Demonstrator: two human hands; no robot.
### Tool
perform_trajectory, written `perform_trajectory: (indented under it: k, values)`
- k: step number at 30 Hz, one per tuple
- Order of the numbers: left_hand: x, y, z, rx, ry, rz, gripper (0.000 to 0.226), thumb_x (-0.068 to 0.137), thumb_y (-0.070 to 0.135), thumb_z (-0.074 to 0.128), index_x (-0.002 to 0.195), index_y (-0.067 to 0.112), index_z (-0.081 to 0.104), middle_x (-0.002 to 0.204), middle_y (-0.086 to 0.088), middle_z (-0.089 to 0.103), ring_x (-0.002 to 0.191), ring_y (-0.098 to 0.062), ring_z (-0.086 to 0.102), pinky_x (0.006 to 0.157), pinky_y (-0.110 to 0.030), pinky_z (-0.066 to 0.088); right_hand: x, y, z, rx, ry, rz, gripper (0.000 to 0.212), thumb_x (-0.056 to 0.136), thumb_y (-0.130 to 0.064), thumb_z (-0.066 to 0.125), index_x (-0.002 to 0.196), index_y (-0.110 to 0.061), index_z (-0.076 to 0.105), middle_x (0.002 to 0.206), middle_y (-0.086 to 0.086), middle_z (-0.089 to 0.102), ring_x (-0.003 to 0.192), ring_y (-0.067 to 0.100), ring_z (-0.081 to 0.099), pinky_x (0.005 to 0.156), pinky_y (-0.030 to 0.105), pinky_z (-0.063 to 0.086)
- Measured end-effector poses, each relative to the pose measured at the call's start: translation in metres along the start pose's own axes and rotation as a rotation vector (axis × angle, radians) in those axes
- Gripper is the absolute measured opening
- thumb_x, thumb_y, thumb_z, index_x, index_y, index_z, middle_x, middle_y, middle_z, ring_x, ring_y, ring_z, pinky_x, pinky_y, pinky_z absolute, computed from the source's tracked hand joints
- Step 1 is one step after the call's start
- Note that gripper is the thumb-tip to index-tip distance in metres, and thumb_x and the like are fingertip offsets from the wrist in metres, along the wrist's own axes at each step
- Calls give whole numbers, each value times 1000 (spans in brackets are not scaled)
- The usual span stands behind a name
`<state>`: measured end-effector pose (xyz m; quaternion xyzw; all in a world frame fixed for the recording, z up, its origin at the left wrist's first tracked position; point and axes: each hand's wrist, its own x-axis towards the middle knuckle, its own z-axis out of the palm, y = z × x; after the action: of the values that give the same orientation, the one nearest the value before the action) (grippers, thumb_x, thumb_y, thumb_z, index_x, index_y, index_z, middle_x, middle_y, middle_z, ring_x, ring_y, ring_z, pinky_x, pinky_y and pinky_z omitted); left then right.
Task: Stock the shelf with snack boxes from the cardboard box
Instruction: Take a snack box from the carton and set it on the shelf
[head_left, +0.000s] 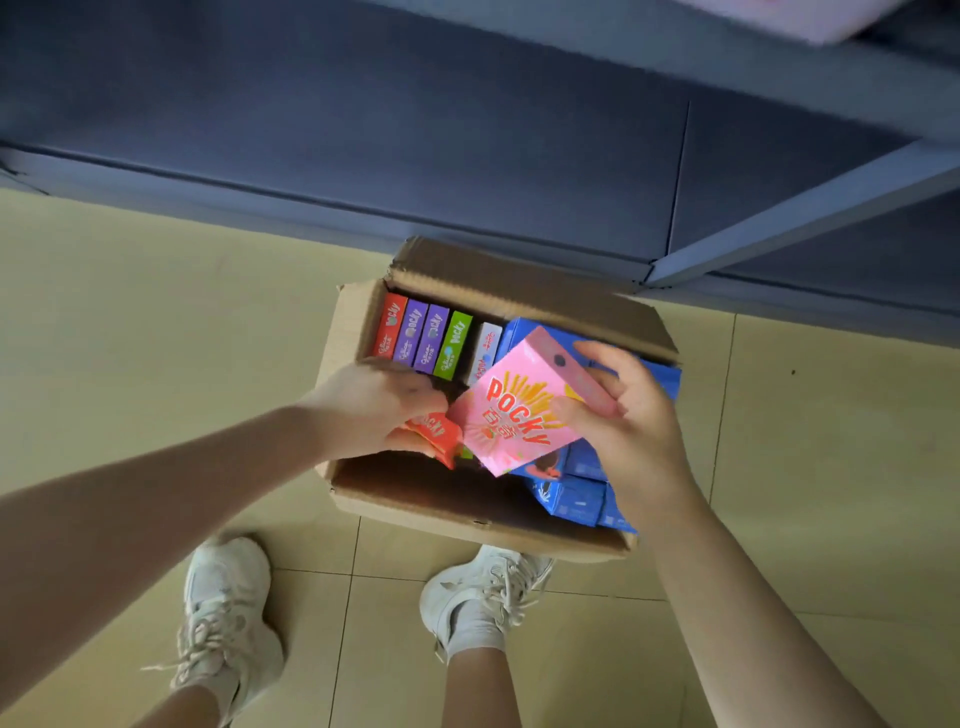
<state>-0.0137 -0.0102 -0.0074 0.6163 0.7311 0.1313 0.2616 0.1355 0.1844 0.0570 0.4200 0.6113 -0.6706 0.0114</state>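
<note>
- Pink Pocky box (519, 415) tilted over the open cardboard box (467, 512), pinched at its edge by right hand (631, 423).
- Left hand (379, 410) inside the carton, fingers curled round a red Pocky box (435, 434).
- Row of upright boxes (431, 338) along the carton's far-left wall; blue boxes (576, 496) piled at its right.
- Carton flat on glossy beige floor tiles (156, 332), just before the grey-blue metal shelf (467, 171).
- White sneakers (228, 613) near the carton's near side.

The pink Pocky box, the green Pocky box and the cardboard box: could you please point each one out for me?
pink Pocky box (519, 410): head view, on its printed front face.
green Pocky box (456, 344): head view, on its upward-facing side panel.
cardboard box (467, 512): head view, on its near wall.
</note>
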Motion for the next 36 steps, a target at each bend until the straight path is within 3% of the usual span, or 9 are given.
perform_trajectory:
  k: [6, 10, 15, 19, 22, 26, 29, 32, 36]
  values:
    - [-8, 75, -138, -484, 0, -487, 44, 71, 45, 74, 100, 14, 64, 71, 7, 63, 64, -10, 60, 57, -15, 44, -52, -116, -17, 169, 5, -102, 28, 66, -4, 67, 87, -21, 60, 73, -11, 68, 65, 5, 62, 55, 17, 49]
    - [-13, 138, -234, -691, 135, -507, 29, 74, 46, 66, 89, 22, 59, 79, -3, 69, 67, -26, 67, 64, -44, 57, -100, -208, -22, 175, 51, -229, 20, 68, -14, 66, 83, -22, 57, 69, -14, 66, 65, 2, 58, 60, 18, 45]
    - [-24, 216, -362, -779, 333, -446, 26, 78, 44, 62, 88, 21, 61, 82, -2, 71, 74, -19, 68, 75, -45, 55, -171, -330, -49, 224, 90, -391, 20, 67, -14, 64, 83, -22, 56, 69, -14, 67, 66, 0, 58, 62, 19, 46]
    - [-34, 274, -461, -780, 533, -345, 40, 59, 54, 63, 81, 21, 63, 75, 2, 70, 61, -8, 61, 64, -37, 52, -228, -424, -82, 252, 83, -573, 24, 65, -6, 72, 79, -22, 61, 68, -13, 68, 65, -1, 61, 62, 14, 47]
    - [-42, 317, -522, -634, 654, -250, 48, 56, 58, 61, 81, 17, 65, 75, -9, 68, 60, -23, 61, 60, -37, 52, -270, -483, -107, 267, 89, -700, 25, 54, -28, 84, 73, -34, 70, 68, -13, 68, 65, 2, 61, 63, 18, 48]
    - [-53, 368, -588, -402, 734, -150, 36, 58, 57, 54, 72, 25, 61, 66, 4, 65, 50, -1, 50, 49, -18, 42, -307, -552, -135, 318, 79, -868, 47, 44, -56, 83, 80, -29, 70, 78, -10, 70, 75, 9, 63, 74, 27, 49]
    - [-59, 399, -630, -313, 761, -78, 34, 60, 47, 55, 76, 18, 64, 58, 4, 61, 49, 2, 50, 46, -8, 37, -326, -597, -147, 413, 34, -953, 42, 51, -46, 82, 81, -21, 67, 79, -4, 72, 76, 12, 66, 72, 25, 53]
    - [-64, 416, -667, -300, 776, -57, 28, 59, 40, 57, 74, 17, 64, 57, -1, 59, 47, 1, 48, 45, -12, 39, -340, -638, -149, 499, -50, -991, 3, 80, -19, 64, 78, -18, 67, 74, -1, 71, 71, 12, 67, 70, 25, 53]
    - [-68, 417, -711, -330, 804, -18, 34, 52, 44, 54, 75, 22, 64, 72, 1, 69, 57, -4, 58, 58, -24, 49, -344, -686, -142, 573, -15, -1041, 15, 93, -7, 46, 90, -14, 59, 73, -2, 71, 71, 11, 67, 74, 29, 53]
